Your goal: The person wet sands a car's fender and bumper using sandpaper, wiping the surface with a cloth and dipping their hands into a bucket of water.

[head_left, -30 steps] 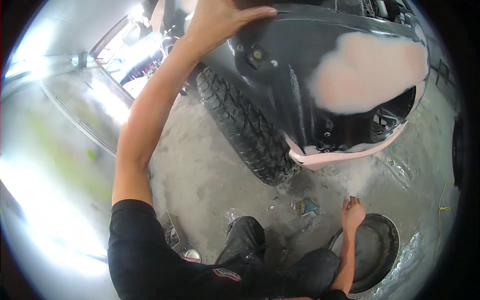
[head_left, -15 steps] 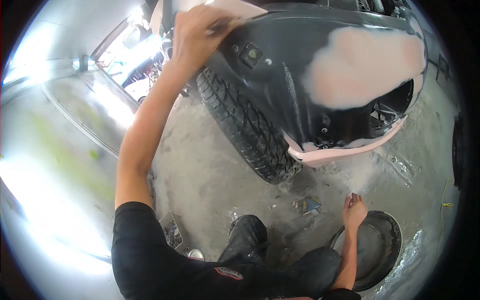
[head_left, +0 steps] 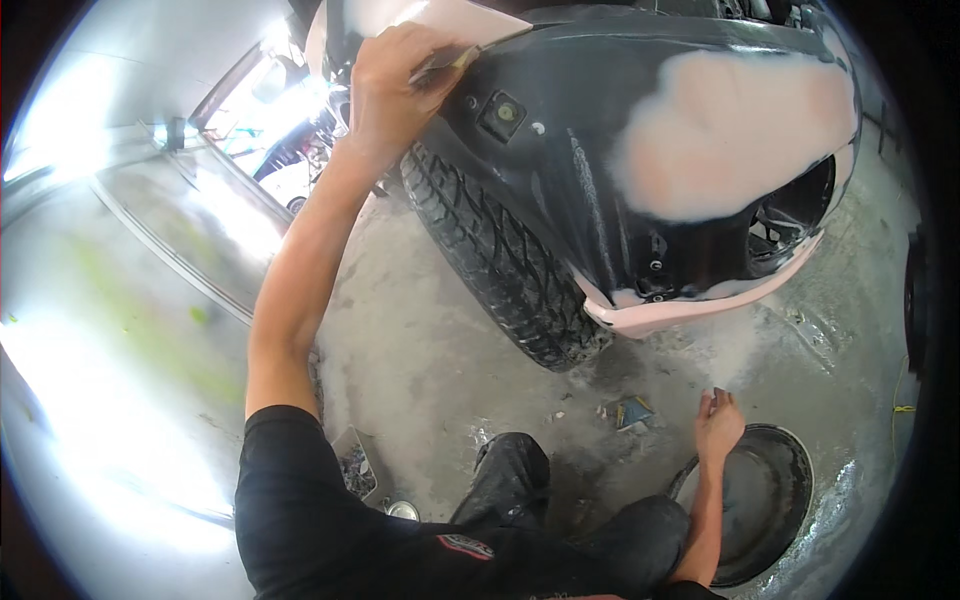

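Note:
My left hand (head_left: 398, 90) reaches up to the dark, patch-primed bumper (head_left: 560, 110) of a vehicle, at the corner above the front tyre (head_left: 490, 250). Its fingers are closed on a small folded sheet (head_left: 464, 62), greyish with a tan edge, which looks like sandpaper. Beside that hand a pale pink filler-coated panel (head_left: 480, 20) meets the bumper. Low on the right, my right hand (head_left: 719, 428) hangs away from the bumper with its fingers pinched together; whatever may be in them is too small to name. A round black basin (head_left: 795, 500) lies just below it.
A broad pink filler patch (head_left: 740, 140) covers the bumper's right part, above a round opening (head_left: 790, 215). On the wet concrete floor lie a blue-and-tan scrap (head_left: 633, 412), a small bin (head_left: 355, 465) and a can (head_left: 402, 511). A shiny panel (head_left: 150, 350) stands at left.
The whole view has shifted slightly to the right. My left hand has turned a little at the bumper corner, so the sheet shows more clearly. The right hand stays pinched near the basin.

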The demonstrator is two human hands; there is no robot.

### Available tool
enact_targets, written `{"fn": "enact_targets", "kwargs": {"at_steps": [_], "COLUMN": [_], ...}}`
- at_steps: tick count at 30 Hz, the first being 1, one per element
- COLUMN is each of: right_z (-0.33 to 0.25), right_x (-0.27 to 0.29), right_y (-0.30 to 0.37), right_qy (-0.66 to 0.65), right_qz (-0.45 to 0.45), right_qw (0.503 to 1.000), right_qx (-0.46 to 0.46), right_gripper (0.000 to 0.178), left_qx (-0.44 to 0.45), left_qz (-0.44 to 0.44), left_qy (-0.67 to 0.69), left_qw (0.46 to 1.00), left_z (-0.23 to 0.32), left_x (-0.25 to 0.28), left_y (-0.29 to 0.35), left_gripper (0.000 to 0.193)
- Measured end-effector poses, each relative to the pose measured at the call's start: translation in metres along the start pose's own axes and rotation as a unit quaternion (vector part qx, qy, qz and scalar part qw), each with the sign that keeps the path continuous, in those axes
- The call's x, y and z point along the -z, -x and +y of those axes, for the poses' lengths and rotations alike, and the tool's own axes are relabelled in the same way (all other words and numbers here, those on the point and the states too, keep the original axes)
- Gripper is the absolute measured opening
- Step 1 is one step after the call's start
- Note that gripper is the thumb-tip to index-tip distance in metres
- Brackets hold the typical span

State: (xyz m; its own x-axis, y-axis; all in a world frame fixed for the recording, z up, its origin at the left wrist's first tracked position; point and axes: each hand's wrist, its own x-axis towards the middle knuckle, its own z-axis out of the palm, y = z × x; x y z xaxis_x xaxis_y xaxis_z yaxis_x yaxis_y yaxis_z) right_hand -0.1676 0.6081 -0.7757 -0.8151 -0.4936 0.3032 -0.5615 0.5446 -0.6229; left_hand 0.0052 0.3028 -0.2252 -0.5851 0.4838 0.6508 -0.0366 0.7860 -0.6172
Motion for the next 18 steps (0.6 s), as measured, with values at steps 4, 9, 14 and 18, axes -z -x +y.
{"fn": "enact_targets", "kwargs": {"at_steps": [4,9,14,18], "right_z": [-0.008,0.001,-0.005,0.0], "right_x": [0.006,0.0,0.002,-0.003], "right_y": [-0.002,0.0,0.001,0.0], "right_qy": [-0.009,-0.001,-0.004,0.001], "right_qz": [-0.005,0.012,0.035,0.032], "right_qw": [1.0,1.0,0.999,0.999], "right_qx": [-0.006,0.008,0.025,0.026], "right_gripper": [0.031,0.028,0.025,0.025], "left_qx": [0.003,-0.025,0.007,-0.053], "left_qz": [0.027,0.035,0.035,0.021], "left_qy": [-0.021,0.027,0.023,0.0], "left_qw": [0.999,0.999,0.999,0.998], "left_z": [-0.002,0.021,0.012,0.024], "left_x": [-0.003,-0.015,-0.006,-0.016], "left_y": [0.002,-0.032,-0.012,-0.036], "left_gripper": [0.019,0.018,0.018,0.02]}}
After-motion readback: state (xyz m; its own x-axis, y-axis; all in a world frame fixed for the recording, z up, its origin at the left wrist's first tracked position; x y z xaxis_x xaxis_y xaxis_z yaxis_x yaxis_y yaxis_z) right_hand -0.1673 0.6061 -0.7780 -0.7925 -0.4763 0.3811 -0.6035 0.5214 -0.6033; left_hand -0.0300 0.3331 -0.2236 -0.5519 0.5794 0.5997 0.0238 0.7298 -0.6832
